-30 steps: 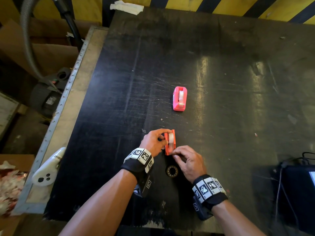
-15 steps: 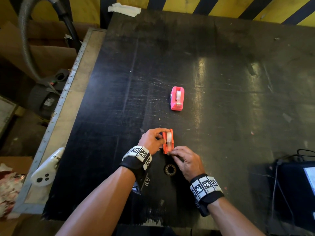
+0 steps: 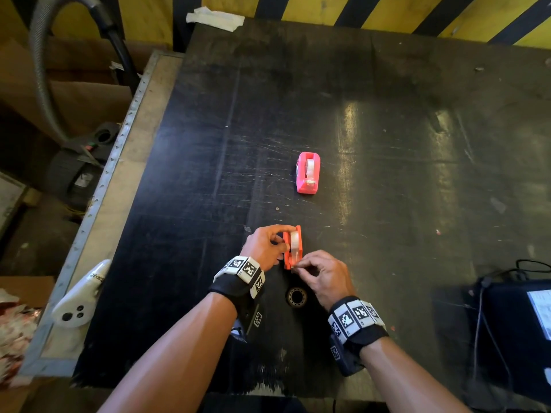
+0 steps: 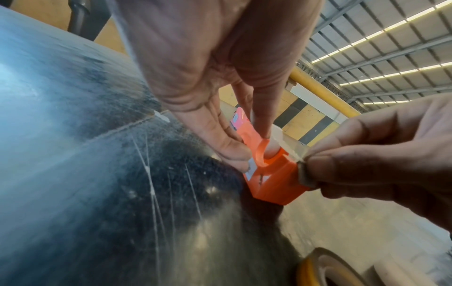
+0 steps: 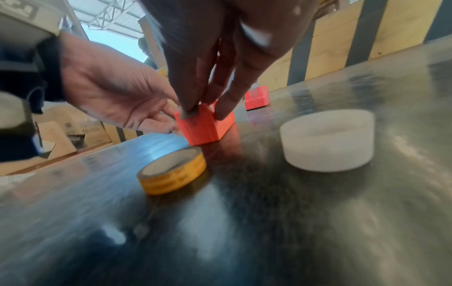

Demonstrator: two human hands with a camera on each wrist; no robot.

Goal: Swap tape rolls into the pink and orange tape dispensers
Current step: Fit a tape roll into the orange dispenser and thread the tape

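The orange dispenser (image 3: 293, 247) stands on the black table (image 3: 387, 144) with a clear tape roll (image 3: 295, 244) in it. My left hand (image 3: 283, 242) grips its left side, one finger on the roll (image 4: 271, 143). My right hand (image 3: 295, 265) pinches the tape end (image 4: 297, 152) at the cutter on the near end of the dispenser (image 4: 274, 178). The pink dispenser (image 3: 308, 172) stands farther back with a roll inside. A loose yellow-cored roll (image 5: 171, 172) lies flat just behind my hands.
A white round piece (image 5: 327, 140) sits on the table to the right of the yellow-cored roll. A white controller (image 3: 79, 296) lies on the left ledge. A dark device with cables (image 3: 512, 323) is at the right front. White scrap paper (image 3: 214, 17) lies at the far edge.
Both hands stay at the orange dispenser. My right fingertips have closed in on its near end at the cutter. The pink dispenser has not moved.
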